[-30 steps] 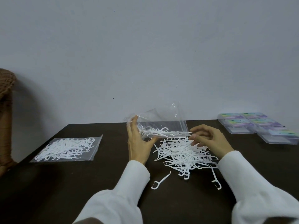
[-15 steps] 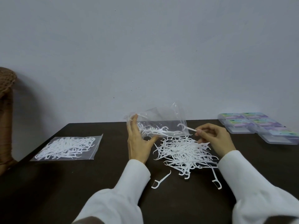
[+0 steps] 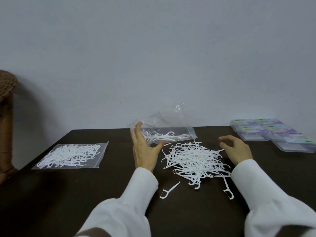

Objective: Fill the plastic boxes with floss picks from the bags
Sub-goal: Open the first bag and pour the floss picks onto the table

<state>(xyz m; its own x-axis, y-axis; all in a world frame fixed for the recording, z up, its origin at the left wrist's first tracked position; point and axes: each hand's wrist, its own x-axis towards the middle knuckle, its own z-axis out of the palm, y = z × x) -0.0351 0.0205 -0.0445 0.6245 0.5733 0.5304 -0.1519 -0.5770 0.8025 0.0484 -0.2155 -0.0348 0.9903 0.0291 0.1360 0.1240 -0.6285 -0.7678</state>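
My left hand [image 3: 145,148] grips the left end of a clear plastic bag [image 3: 166,126], held tilted just above the dark table [image 3: 51,194]; a few white floss picks still lie inside it. In front of the bag's mouth spreads a loose pile of floss picks [image 3: 193,159]. My right hand [image 3: 236,148] hovers at the pile's right edge with loosely curled fingers and holds nothing. Several clear plastic boxes [image 3: 271,133] with coloured labels sit closed at the far right.
A second sealed bag of floss picks [image 3: 71,155] lies flat at the left of the table. Two stray picks, one [image 3: 169,189] and another [image 3: 228,189], lie nearer to me. A brown woven object [image 3: 6,117] stands at the left edge, beyond the table. A plain wall is behind.
My right hand pinched a floss pick half a second ago; now it holds none and has drawn back to the right. The left hand keeps its grip on the bag.
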